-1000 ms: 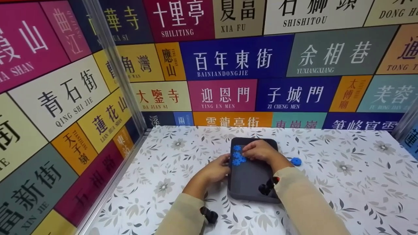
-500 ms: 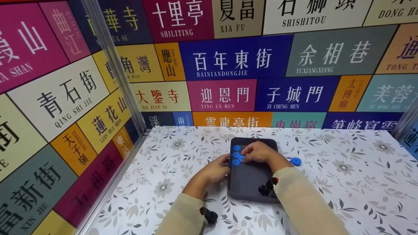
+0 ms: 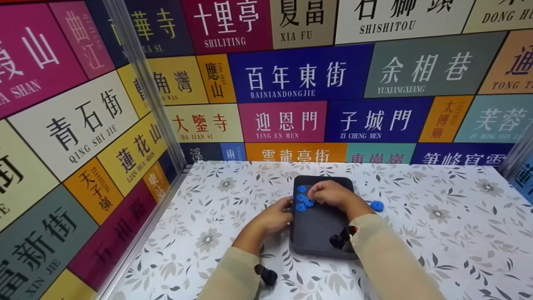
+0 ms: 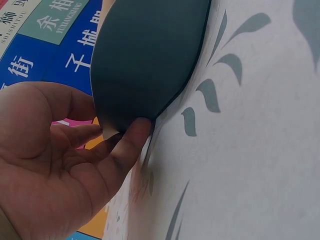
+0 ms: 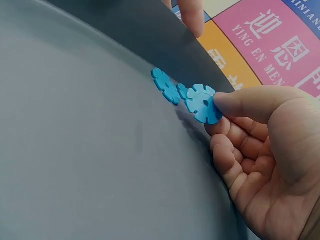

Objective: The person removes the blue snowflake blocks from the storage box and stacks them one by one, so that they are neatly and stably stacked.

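A dark grey rectangular tray (image 3: 320,233) lies on the table with several blue notched plastic discs (image 3: 301,206) grouped at its far left corner. My left hand (image 3: 272,216) holds the tray's left side, its fingers at the outer wall (image 4: 150,55) in the left wrist view. Over the far part of the tray, my right hand (image 3: 331,195) pinches a blue notched disc (image 5: 202,104) between thumb and fingers. Just beyond it in the right wrist view, another blue disc (image 5: 164,85) stands tilted near the tray wall, with a third partly hidden between them.
One more blue disc (image 3: 377,206) sits on the floral-patterned tabletop (image 3: 449,241), right of the tray and close to the right forearm. Sign-covered panels (image 3: 283,121) rise behind the table and on the left. Black wrist-worn devices (image 3: 266,275) are on both sleeves.
My right hand dips slightly toward the grouped discs, then lifts back a little away from them. The left hand stays at the tray's side.
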The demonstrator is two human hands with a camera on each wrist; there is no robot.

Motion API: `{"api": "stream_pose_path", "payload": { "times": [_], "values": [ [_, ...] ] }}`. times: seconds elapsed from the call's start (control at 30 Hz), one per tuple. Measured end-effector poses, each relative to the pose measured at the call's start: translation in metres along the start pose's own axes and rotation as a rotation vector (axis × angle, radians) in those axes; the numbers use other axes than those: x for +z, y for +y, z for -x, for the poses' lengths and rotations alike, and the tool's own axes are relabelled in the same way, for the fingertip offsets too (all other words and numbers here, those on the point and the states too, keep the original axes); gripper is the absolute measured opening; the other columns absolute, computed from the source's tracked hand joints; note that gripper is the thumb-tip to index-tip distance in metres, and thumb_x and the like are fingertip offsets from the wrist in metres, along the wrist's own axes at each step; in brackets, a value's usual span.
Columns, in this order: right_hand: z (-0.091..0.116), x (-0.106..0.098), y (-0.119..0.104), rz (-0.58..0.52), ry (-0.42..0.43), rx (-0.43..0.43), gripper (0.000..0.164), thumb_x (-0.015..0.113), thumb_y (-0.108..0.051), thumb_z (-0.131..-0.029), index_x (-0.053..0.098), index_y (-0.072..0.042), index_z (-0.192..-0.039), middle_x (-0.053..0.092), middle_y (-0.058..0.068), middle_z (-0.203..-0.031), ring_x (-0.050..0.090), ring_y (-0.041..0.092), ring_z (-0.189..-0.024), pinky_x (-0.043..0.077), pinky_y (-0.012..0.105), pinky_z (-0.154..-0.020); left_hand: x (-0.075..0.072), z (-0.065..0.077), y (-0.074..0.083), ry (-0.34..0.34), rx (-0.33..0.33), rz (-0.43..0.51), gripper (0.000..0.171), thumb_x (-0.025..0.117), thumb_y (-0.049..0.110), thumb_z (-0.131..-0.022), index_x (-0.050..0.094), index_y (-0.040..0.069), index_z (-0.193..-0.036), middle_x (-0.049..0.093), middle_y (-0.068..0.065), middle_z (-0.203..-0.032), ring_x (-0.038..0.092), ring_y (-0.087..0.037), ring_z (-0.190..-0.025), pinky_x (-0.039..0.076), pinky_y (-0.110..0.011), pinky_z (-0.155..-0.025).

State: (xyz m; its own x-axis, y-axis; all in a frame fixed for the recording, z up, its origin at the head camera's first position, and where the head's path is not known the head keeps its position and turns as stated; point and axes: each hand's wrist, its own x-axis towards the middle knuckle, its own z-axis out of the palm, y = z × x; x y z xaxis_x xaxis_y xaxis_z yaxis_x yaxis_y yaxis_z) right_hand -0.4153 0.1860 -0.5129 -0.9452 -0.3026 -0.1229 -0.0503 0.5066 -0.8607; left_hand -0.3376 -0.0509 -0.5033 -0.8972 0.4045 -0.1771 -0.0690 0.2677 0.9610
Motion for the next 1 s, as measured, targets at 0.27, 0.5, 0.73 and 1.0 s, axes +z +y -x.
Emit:
{"api": "stream_pose_path", "payload": {
  "times": [0.27,0.5,0.73,1.0],
  "values": [
    [-0.003,-0.001,0.002,0.001,0.031,0.03,0.02,0.07,-0.02,-0.1,0.078,-0.006,-0.113,0.073,0.0,-0.101,0.064,0.016,-0.088,0.054,0.026,-0.079,-0.001,-0.002,-0.003,0.006,0.002,0.015,0.08,0.056,-0.003,-0.089,0.035,0.005,-0.166,0.045,-0.021,-0.167,0.055,-0.038,-0.144,0.06,-0.053,-0.108],
    [-0.004,-0.004,-0.001,-0.056,0.067,0.051,0.03,0.068,-0.022,-0.104,0.076,-0.004,-0.126,0.075,0.005,-0.103,0.067,0.016,-0.086,0.059,0.026,-0.074,0.0,-0.002,-0.002,0.02,0.002,-0.004,0.081,0.057,-0.002,-0.087,0.037,0.005,-0.165,0.046,-0.021,-0.166,0.053,-0.039,-0.146,0.06,-0.055,-0.106],
    [0.003,-0.013,-0.021,-0.235,0.163,0.019,0.033,0.069,-0.017,-0.103,0.073,0.003,-0.128,0.073,0.002,-0.092,0.067,0.011,-0.075,0.063,0.024,-0.07,0.0,-0.002,-0.002,0.04,0.012,-0.047,0.077,0.06,0.001,-0.09,0.04,0.006,-0.164,0.048,-0.02,-0.165,0.049,-0.037,-0.152,0.059,-0.053,-0.109],
    [0.037,-0.026,-0.033,-0.354,0.254,-0.033,0.037,0.07,-0.018,-0.104,0.07,0.006,-0.132,0.075,-0.003,-0.096,0.072,0.011,-0.081,0.067,0.027,-0.08,0.0,-0.001,0.0,0.049,0.014,-0.069,0.078,0.059,0.0,-0.089,0.04,0.006,-0.164,0.049,-0.02,-0.165,0.05,-0.038,-0.151,0.058,-0.054,-0.11]
  ]
}}
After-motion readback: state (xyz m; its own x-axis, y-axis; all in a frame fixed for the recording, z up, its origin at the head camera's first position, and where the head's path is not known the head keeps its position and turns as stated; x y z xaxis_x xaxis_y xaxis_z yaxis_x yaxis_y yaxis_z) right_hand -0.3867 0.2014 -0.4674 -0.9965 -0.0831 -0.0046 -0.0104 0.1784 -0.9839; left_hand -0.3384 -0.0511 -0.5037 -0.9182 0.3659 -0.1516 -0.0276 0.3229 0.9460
